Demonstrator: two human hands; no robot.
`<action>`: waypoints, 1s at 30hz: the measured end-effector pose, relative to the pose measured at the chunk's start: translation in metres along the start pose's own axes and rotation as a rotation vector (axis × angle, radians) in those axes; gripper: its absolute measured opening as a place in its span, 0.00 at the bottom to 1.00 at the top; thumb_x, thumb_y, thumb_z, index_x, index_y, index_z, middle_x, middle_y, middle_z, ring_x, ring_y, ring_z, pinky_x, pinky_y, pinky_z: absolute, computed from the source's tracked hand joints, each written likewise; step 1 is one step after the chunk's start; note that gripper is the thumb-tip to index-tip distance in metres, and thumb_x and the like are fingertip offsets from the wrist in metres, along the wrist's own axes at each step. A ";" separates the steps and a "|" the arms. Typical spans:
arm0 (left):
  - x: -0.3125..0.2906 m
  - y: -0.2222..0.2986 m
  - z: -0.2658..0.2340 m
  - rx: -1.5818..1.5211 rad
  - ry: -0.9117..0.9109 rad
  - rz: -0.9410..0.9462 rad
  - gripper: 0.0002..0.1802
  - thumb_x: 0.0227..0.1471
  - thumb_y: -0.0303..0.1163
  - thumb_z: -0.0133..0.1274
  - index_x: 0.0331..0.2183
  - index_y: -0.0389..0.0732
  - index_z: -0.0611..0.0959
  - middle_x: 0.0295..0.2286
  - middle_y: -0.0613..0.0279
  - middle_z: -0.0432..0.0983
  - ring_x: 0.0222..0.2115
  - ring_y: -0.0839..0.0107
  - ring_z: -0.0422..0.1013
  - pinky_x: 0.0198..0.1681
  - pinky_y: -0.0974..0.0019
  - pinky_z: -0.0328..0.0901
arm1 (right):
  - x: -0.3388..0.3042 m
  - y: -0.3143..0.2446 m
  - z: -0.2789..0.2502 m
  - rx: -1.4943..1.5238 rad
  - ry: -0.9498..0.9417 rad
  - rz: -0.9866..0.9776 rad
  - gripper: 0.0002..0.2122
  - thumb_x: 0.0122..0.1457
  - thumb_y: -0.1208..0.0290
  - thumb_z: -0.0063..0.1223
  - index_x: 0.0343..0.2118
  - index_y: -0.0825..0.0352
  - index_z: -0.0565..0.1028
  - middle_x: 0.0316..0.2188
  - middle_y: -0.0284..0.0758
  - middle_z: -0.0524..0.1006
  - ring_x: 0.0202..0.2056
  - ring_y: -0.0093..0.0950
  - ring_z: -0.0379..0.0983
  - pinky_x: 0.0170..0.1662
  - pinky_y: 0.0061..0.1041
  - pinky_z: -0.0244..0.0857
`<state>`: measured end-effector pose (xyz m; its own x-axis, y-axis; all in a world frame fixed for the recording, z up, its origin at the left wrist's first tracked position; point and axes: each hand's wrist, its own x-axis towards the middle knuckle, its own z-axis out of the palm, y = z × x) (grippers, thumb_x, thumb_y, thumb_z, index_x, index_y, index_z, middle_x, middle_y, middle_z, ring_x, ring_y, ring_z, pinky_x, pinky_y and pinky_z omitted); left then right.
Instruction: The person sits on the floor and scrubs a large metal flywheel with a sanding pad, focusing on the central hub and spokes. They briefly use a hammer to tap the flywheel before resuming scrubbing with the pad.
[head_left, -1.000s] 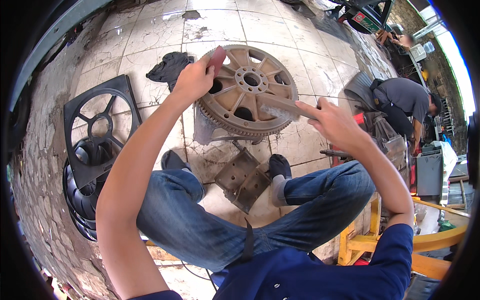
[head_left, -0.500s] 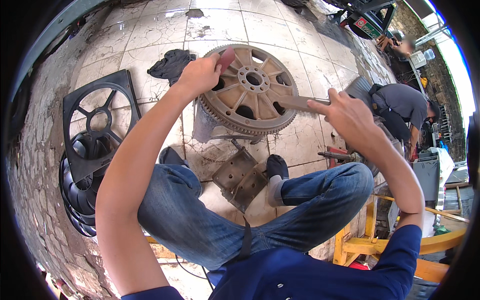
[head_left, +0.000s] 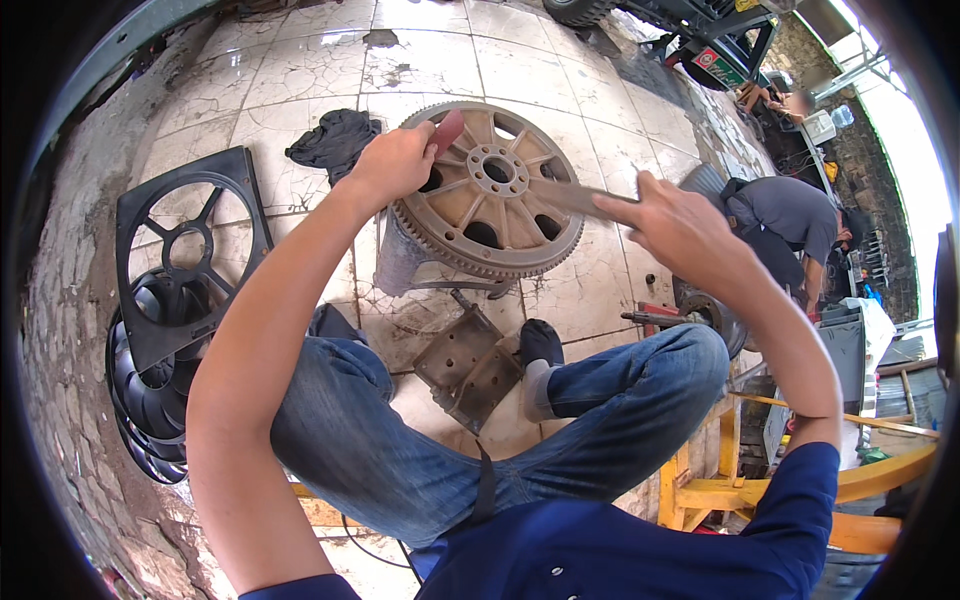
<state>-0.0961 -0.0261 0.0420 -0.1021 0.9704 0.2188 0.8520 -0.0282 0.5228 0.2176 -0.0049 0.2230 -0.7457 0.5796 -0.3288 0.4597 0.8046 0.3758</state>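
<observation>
A round toothed flywheel (head_left: 462,226) with spokes and a bolt-hole hub lies tilted on a grey support (head_left: 402,262) in front of me. My left hand (head_left: 398,160) is closed round a flat dark-red piece (head_left: 448,132) that could be sandpaper, over the flywheel's upper left rim. From the right, my right hand (head_left: 682,222) grips a long, narrow brush (head_left: 570,197). Its tip lies over the spokes beside the hub. The bristles are hard to make out now. Between my feet sits a rusty metal bracket (head_left: 470,365) with holes.
A black fan shroud (head_left: 250,200) and a fan (head_left: 150,410) stand at the left. Black cloth (head_left: 335,140) lies behind the flywheel. A shafted part (head_left: 665,318) is by my right knee, near a yellow frame (head_left: 715,493). Another person (head_left: 790,215) bends over at the right.
The brush has slid left across the flywheel, from near its right rim to beside the hub. My left hand keeps its place on the rim. The whole view has shifted slightly.
</observation>
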 end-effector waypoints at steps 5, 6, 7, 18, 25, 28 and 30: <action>0.004 0.002 0.002 0.015 -0.024 0.022 0.13 0.60 0.35 0.46 0.41 0.37 0.76 0.33 0.39 0.79 0.36 0.41 0.75 0.41 0.43 0.68 | -0.002 -0.019 0.034 0.171 -0.011 0.024 0.24 0.60 0.69 0.55 0.61 0.52 0.69 0.38 0.48 0.72 0.37 0.43 0.78 0.38 0.39 0.72; 0.002 0.002 0.002 0.027 -0.047 0.003 0.13 0.60 0.35 0.46 0.41 0.37 0.76 0.33 0.39 0.79 0.36 0.41 0.75 0.41 0.43 0.68 | -0.010 -0.015 0.023 0.146 -0.089 0.015 0.25 0.60 0.68 0.55 0.61 0.52 0.69 0.38 0.48 0.72 0.36 0.43 0.78 0.38 0.39 0.72; -0.002 -0.001 0.003 0.017 -0.034 -0.001 0.13 0.60 0.35 0.47 0.41 0.37 0.76 0.32 0.39 0.79 0.36 0.41 0.75 0.41 0.43 0.68 | -0.016 -0.009 0.013 0.121 -0.166 0.007 0.25 0.60 0.68 0.56 0.61 0.53 0.68 0.38 0.48 0.72 0.36 0.43 0.78 0.38 0.39 0.72; 0.001 -0.003 0.006 0.014 -0.016 0.036 0.14 0.60 0.35 0.47 0.44 0.37 0.76 0.32 0.40 0.79 0.35 0.42 0.76 0.41 0.44 0.69 | -0.016 -0.021 0.029 0.316 -0.111 0.079 0.26 0.61 0.65 0.56 0.63 0.49 0.67 0.35 0.45 0.70 0.37 0.43 0.73 0.43 0.40 0.67; 0.002 -0.002 0.004 0.019 -0.028 0.045 0.15 0.61 0.36 0.47 0.45 0.37 0.76 0.32 0.40 0.80 0.36 0.43 0.76 0.41 0.44 0.68 | -0.006 -0.002 0.019 0.258 0.044 0.075 0.25 0.60 0.65 0.56 0.62 0.51 0.68 0.36 0.45 0.72 0.35 0.44 0.76 0.41 0.41 0.70; 0.004 0.003 0.001 0.025 -0.043 0.050 0.16 0.61 0.36 0.47 0.46 0.37 0.76 0.33 0.40 0.79 0.37 0.43 0.76 0.42 0.45 0.69 | 0.002 -0.020 0.052 0.292 0.121 0.063 0.25 0.60 0.65 0.57 0.61 0.51 0.69 0.36 0.45 0.71 0.35 0.44 0.75 0.40 0.40 0.69; -0.001 0.002 -0.002 0.023 -0.074 0.011 0.16 0.61 0.36 0.47 0.45 0.36 0.76 0.32 0.40 0.79 0.37 0.43 0.76 0.42 0.45 0.69 | -0.012 -0.025 0.031 0.183 -0.046 0.043 0.26 0.59 0.66 0.58 0.61 0.51 0.69 0.36 0.45 0.71 0.34 0.44 0.76 0.39 0.40 0.69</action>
<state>-0.0950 -0.0278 0.0447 -0.0554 0.9852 0.1622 0.8646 -0.0339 0.5014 0.2297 -0.0282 0.1911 -0.7023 0.6159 -0.3571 0.5739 0.7866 0.2279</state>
